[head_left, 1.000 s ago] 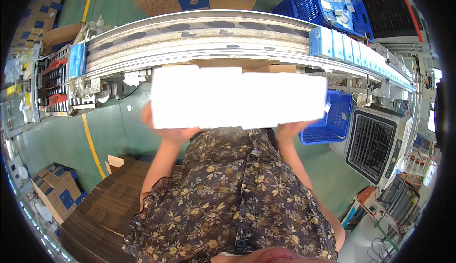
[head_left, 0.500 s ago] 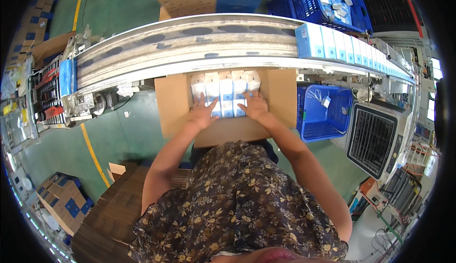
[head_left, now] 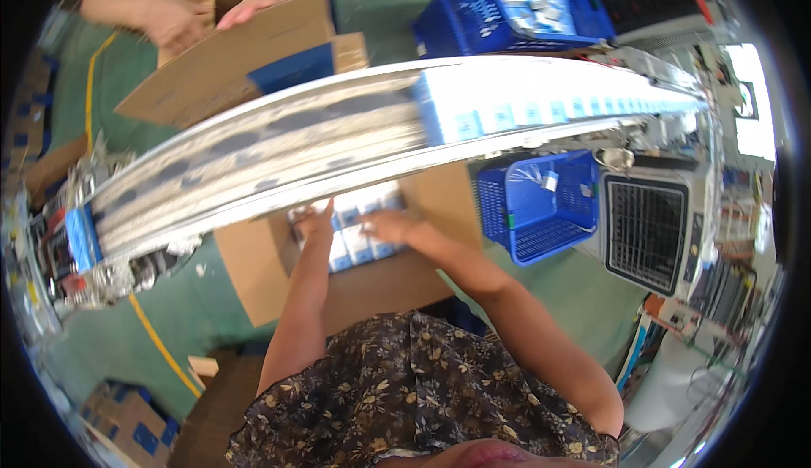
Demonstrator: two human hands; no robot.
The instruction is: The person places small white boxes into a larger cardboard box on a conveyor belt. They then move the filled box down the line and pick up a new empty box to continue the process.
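Observation:
An open cardboard box [head_left: 372, 297] sits in front of me, against the near side of the conveyor. Small white-and-blue cartons [head_left: 361, 254] stand packed in rows inside it. My left hand [head_left: 316, 221] is down in the box at the left end of the cartons, thumb apart from the fingers, somewhat blurred. Over the right part of the rows lies my right hand [head_left: 389, 226], its fingers extended on the carton tops. Neither hand visibly grips a carton. The conveyor's edge partly hides the far side of the box.
On the conveyor [head_left: 253, 151], a long row of white-and-blue cartons [head_left: 524, 100] stretches to the right. Blue baskets stand right of my box [head_left: 541, 253] and beyond the conveyor [head_left: 452, 24], the latter near loose cartons. Across the conveyor, another person's hands [head_left: 177, 24] hold a cardboard box [head_left: 215, 75].
My view has tilted and shifted. Both hands have moved over the cartons, the left toward their far left end. The conveyor's carton row reaches farther left. The other person's hands have come into view.

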